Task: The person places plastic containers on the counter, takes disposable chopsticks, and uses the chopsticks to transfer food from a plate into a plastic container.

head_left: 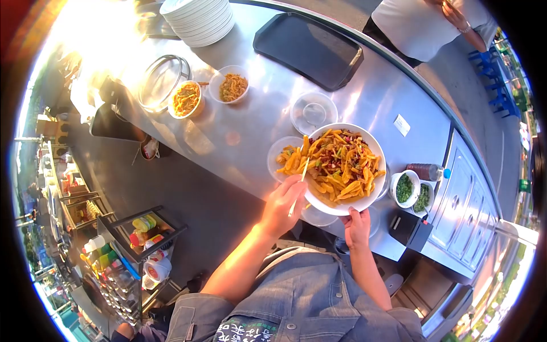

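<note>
My left hand (282, 206) is closed on light-coloured chopsticks (298, 188), whose tips reach the left side of a large white bowl (382, 161). Yellow fried strips mixed with red and green pieces (345, 162) fill the bowl. At its near rim my right hand (357, 227) grips the bowl, which tilts to the left. Beside it, partly under the rim, a clear round container (274, 153) holds some of the same strips. A round clear lid (314, 113) lies just beyond. Another clear round piece (319, 216) shows under the bowl's near side.
Two filled tubs (186, 100) (231, 85), stacked white plates (199, 23) and a black tray (307, 50) stand on the metal counter (228, 148). Right are bowls of greens (404, 189) and a bottle (427, 171). A person (427, 25) stands across the counter.
</note>
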{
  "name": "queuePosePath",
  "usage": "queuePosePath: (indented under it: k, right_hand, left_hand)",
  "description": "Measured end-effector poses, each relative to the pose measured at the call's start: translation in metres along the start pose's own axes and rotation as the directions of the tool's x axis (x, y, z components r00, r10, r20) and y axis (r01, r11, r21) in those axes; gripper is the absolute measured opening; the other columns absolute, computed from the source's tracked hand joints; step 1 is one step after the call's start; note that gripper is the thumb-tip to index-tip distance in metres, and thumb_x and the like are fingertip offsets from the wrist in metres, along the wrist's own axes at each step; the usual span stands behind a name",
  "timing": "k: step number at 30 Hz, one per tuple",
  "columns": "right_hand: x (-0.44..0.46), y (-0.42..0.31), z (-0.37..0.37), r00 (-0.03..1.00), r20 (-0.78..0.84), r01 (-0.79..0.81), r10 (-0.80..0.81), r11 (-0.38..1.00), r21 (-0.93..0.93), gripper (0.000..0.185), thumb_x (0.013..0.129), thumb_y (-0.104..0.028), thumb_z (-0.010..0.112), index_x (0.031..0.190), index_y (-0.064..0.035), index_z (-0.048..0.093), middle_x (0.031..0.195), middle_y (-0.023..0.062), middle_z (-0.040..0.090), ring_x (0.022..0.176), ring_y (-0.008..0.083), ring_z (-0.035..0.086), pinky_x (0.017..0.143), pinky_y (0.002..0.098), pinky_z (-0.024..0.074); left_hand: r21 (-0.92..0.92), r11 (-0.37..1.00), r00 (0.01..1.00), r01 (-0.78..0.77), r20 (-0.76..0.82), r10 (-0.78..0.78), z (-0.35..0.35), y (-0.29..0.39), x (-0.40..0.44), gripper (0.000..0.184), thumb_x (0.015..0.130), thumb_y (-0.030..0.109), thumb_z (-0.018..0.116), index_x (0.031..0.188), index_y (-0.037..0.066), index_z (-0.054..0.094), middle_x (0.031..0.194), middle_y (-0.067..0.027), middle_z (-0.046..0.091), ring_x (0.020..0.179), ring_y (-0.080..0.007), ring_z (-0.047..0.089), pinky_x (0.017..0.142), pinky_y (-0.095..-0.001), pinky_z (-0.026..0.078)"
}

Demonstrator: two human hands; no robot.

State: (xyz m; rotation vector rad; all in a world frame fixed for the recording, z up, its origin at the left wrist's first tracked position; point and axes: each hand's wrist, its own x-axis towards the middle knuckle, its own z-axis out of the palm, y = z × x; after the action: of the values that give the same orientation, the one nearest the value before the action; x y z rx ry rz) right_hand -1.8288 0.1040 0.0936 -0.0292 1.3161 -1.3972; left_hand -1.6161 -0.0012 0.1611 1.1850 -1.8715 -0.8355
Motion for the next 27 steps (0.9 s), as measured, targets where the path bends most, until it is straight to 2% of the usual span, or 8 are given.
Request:
queuePosePath:
  k: [15, 17, 21, 23, 25, 26, 27]
  right_hand:
    - [0.000, 0.001, 0.002, 1.000, 0.006, 0.012, -0.012, 1.000, 0.007, 0.038, 0.092, 0.000, 0.049, 0.129, -0.0033, 0.042, 0.123, 0.0119, 0.057, 0.106, 0.0254, 0.063, 0.087, 0.0413, 0.0566]
    - [-0.001, 0.001, 0.003, 1.000, 0.003, 0.020, -0.020, 1.000, 0.010, 0.038, 0.092, 0.000, 0.049, 0.130, -0.0033, 0.041, 0.123, 0.0120, 0.057, 0.107, 0.0256, 0.062, 0.087, 0.0415, 0.0564]
    - [0.001, 0.000, 0.000, 1.000, 0.001, 0.014, -0.014, 1.000, 0.003, 0.039, 0.092, 0.000, 0.049, 0.130, -0.0033, 0.041, 0.123, 0.0119, 0.057, 0.108, 0.0256, 0.062, 0.089, 0.0421, 0.0556]
    - [-0.001, 0.001, -0.001, 1.000, 0.001, 0.006, -0.006, 1.000, 0.000, 0.039, 0.092, -0.001, 0.049, 0.130, -0.0034, 0.041, 0.123, 0.0118, 0.056, 0.107, 0.0255, 0.062, 0.089, 0.0422, 0.0554]
    - [0.000, 0.003, -0.002, 1.000, 0.000, 0.011, -0.011, 1.000, -0.004, 0.039, 0.092, -0.001, 0.050, 0.130, -0.0032, 0.041, 0.123, 0.0117, 0.056, 0.107, 0.0252, 0.062, 0.089, 0.0420, 0.0555]
    - [-0.001, 0.002, 0.000, 1.000, 0.005, 0.007, -0.007, 1.000, -0.004, 0.039, 0.092, -0.001, 0.050, 0.130, -0.0032, 0.041, 0.123, 0.0117, 0.056, 0.107, 0.0252, 0.062, 0.089, 0.0420, 0.0555]
    - [-0.001, 0.001, 0.002, 1.000, 0.005, 0.010, -0.010, 1.000, -0.012, 0.038, 0.092, -0.001, 0.050, 0.130, -0.0030, 0.042, 0.123, 0.0117, 0.057, 0.107, 0.0251, 0.062, 0.089, 0.0419, 0.0555]
  left_hand:
    - [0.013, 0.999, 0.991, 0.052, -0.125, -0.050, -0.024, -0.020, -0.007, 0.010, 0.088, -0.002, 0.057, 0.096, -0.001, 0.062, 0.102, -0.0189, 0.063, 0.084, -0.0304, 0.066, 0.072, -0.0335, 0.053]
    - [-0.079, 0.987, 0.974, 0.141, -0.165, -0.152, -0.025, -0.028, -0.007, 0.010, 0.090, 0.000, 0.055, 0.097, -0.002, 0.062, 0.102, -0.0188, 0.062, 0.083, -0.0297, 0.065, 0.072, -0.0325, 0.053]
    - [-0.016, 0.989, 0.983, 0.146, -0.113, -0.147, -0.037, -0.021, 0.000, 0.018, 0.097, 0.005, 0.047, 0.098, -0.007, 0.060, 0.105, -0.0193, 0.059, 0.087, -0.0245, 0.065, 0.075, -0.0314, 0.058]
    - [-0.087, 0.986, 0.978, 0.140, -0.146, -0.152, -0.034, -0.007, 0.004, 0.017, 0.097, 0.004, 0.048, 0.098, -0.007, 0.060, 0.107, -0.0199, 0.058, 0.087, -0.0242, 0.065, 0.074, -0.0311, 0.057]
    - [-0.175, 0.981, 0.990, 0.088, -0.093, -0.106, -0.027, 0.007, 0.010, 0.015, 0.096, 0.004, 0.050, 0.098, -0.007, 0.060, 0.108, -0.0207, 0.057, 0.086, -0.0241, 0.065, 0.074, -0.0303, 0.056]
    - [-0.103, 0.995, 0.999, 0.008, -0.039, -0.012, -0.022, 0.009, 0.015, 0.012, 0.094, 0.002, 0.052, 0.098, -0.006, 0.060, 0.108, -0.0201, 0.057, 0.085, -0.0233, 0.065, 0.074, -0.0298, 0.055]
    - [-0.107, 0.994, 1.000, 0.029, 0.003, -0.029, -0.012, 0.012, 0.017, 0.010, 0.092, 0.000, 0.054, 0.098, -0.005, 0.060, 0.109, -0.0197, 0.057, 0.084, -0.0259, 0.065, 0.072, -0.0311, 0.053]
